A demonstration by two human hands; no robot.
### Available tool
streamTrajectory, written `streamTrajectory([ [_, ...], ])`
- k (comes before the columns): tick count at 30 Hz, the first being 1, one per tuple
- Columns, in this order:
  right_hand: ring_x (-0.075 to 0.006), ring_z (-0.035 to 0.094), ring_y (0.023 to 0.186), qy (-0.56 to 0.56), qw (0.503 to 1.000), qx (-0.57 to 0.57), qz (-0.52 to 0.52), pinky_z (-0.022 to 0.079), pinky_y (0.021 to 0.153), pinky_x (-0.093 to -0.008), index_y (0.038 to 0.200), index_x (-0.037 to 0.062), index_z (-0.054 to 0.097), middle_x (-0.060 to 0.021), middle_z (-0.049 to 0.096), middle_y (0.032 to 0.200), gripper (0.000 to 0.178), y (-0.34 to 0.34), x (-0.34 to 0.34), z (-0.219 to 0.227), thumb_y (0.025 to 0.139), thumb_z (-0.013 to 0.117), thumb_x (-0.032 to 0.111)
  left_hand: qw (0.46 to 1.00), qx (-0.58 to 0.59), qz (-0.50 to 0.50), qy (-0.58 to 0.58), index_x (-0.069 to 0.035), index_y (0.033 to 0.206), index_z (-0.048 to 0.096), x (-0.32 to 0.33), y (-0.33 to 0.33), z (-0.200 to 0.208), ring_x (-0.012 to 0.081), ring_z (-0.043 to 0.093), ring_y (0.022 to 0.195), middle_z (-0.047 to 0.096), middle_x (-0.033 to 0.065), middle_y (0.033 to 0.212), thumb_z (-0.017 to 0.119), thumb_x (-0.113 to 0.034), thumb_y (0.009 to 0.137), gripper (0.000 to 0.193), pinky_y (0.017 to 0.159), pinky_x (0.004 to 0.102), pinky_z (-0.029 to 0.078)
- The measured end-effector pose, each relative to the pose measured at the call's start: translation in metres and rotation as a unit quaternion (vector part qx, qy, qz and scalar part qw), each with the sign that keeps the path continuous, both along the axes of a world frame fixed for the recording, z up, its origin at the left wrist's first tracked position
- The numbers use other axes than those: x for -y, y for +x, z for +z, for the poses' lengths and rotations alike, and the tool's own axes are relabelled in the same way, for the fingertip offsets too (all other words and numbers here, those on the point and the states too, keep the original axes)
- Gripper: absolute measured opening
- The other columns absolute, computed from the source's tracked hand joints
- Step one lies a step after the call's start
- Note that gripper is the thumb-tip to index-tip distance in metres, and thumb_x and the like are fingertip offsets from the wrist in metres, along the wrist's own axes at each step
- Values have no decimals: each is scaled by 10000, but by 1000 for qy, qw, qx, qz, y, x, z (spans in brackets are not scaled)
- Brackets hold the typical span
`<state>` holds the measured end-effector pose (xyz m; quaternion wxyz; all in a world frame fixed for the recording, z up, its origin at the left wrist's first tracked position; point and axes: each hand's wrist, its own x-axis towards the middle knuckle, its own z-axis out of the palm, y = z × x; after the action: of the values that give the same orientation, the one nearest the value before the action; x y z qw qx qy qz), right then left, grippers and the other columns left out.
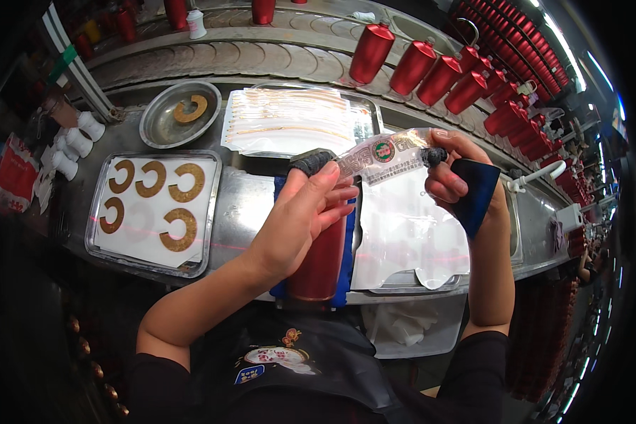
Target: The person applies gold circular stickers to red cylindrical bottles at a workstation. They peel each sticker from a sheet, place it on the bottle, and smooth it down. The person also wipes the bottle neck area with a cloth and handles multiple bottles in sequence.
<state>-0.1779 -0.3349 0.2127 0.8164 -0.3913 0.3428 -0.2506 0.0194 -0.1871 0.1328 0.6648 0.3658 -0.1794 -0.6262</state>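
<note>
A clear curved decal strip (383, 157) with gold print and a round green-and-red emblem stretches between my two hands above the bench. My left hand (300, 212) pinches its left end, the other fingers loosely extended; a black cover wraps one fingertip. At the strip's right end, my right hand (459, 173) pinches with another black-covered fingertip. Tucked in the right hand is a dark blue flat scraper-like piece (475, 194). Below my left hand a red metallic bottle (318, 272) lies on a blue cloth (278, 288), its upper part hidden by the hand.
Left stands a tray (215, 212) with several gold C-shaped pieces (178, 230), behind it a metal bowl (148, 127). Strips lie on a white-lined tray (290, 116); a white sheet (410, 240) covers another tray. Several red bottles (371, 53) stand along the conveyor (212, 63).
</note>
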Motion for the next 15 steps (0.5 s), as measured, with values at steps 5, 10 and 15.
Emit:
streamTrajectory([
  [5,-107,467,434,45,999,5,-4,379,438,-284,986,-24,630,-52,550,630,156,21,-9,-17,949,656,125,998,-36,50,19,0,1087,429,-4,21,-3,237,683,928,663,197,1039,633,-145,990,269,855,410,590],
  [10,-107,470,435,69,997,41,-16,380,437,-278,961,-25,606,-81,600,782,168,30,-5,-36,904,710,93,997,43,63,18,10,1055,478,-4,41,1,185,690,812,681,158,942,660,-37,937,222,782,366,615],
  [15,-102,477,442,46,995,83,-22,386,460,-274,998,-18,604,-113,626,872,184,37,-4,-35,915,699,116,993,96,62,-6,16,1105,560,14,65,15,151,679,822,688,96,941,673,-31,916,225,798,332,594],
])
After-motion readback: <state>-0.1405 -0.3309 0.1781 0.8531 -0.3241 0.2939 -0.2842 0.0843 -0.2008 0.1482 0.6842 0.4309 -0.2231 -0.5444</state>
